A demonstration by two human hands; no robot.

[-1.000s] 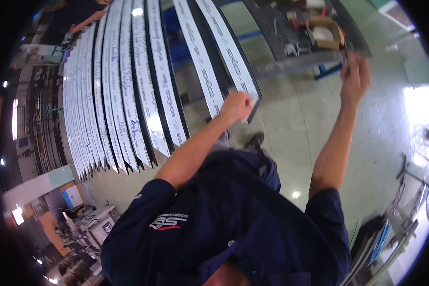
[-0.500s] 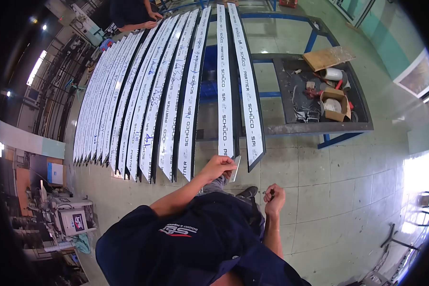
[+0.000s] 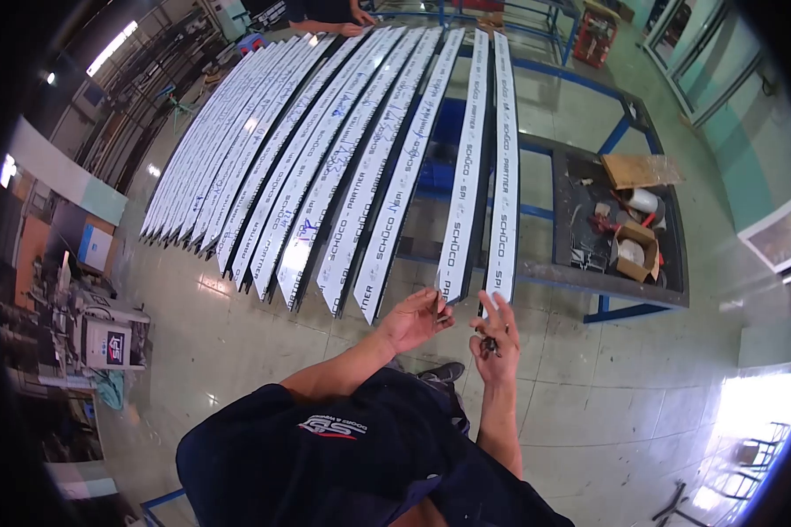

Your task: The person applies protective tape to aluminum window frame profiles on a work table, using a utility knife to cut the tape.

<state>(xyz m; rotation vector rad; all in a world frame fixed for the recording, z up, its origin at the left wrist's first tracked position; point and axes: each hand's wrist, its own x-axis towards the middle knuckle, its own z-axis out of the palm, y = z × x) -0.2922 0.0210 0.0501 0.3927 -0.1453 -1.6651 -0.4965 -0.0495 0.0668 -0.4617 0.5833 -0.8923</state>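
Observation:
Long window-frame profiles with printed white protective film (image 3: 466,167) lie side by side, their mitred ends facing me. My left hand (image 3: 413,321) is at the near end of the second profile from the right. Its fingers pinch a small thin metal piece (image 3: 439,305), seen nearly edge-on. Just below the tip of the rightmost profile (image 3: 504,184) is my right hand (image 3: 498,341). Two of its fingers point up toward that end, while the others curl around small dark metal parts (image 3: 489,346), whose exact kind I cannot tell.
A blue-framed bench (image 3: 624,303) at right has a dark tray top with a cardboard box (image 3: 634,250), a white roll (image 3: 643,202) and a wooden board (image 3: 640,170). Another person's hands (image 3: 357,25) rest near the profiles' far ends. A grey machine (image 3: 114,338) stands at left.
My right hand has moved up toward the rightmost profile's end and extended two fingers. My left hand has turned the thin piece. The view has shifted, so the bench appears lower.

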